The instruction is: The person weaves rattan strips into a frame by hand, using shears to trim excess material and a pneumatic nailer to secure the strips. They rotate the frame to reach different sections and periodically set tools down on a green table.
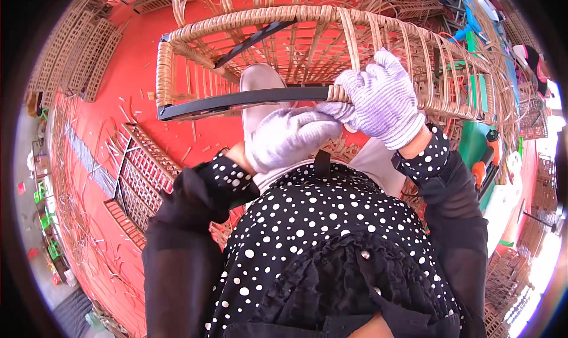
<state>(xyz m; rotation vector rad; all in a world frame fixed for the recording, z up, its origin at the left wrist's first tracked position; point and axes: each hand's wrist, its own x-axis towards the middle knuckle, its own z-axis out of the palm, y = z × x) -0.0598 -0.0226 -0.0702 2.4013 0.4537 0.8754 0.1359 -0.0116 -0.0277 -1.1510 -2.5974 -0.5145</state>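
Note:
Across my knees stands a woven rattan basket (248, 17) on a black metal frame, its openwork side facing me. Brown rattan strand is wrapped around the right part of the near black bar (254, 97); the bar's left part is bare metal. My right hand (383, 98), in a pale striped knit glove, is closed over the wrapped end of the bar and a rattan strand (350, 39) coming down from the upper rim. Just below the bar my left hand (293, 137), gloved alike, has its fingers curled against the right hand's fingertips; what it pinches is hidden.
Woven panels (142, 175) lie on the red floor (133, 72) at the left, with loose rattan strips around them. More woven pieces (74, 51) are stacked at the far left. An orange-handled tool (482, 167) lies at the right beside bundled strands.

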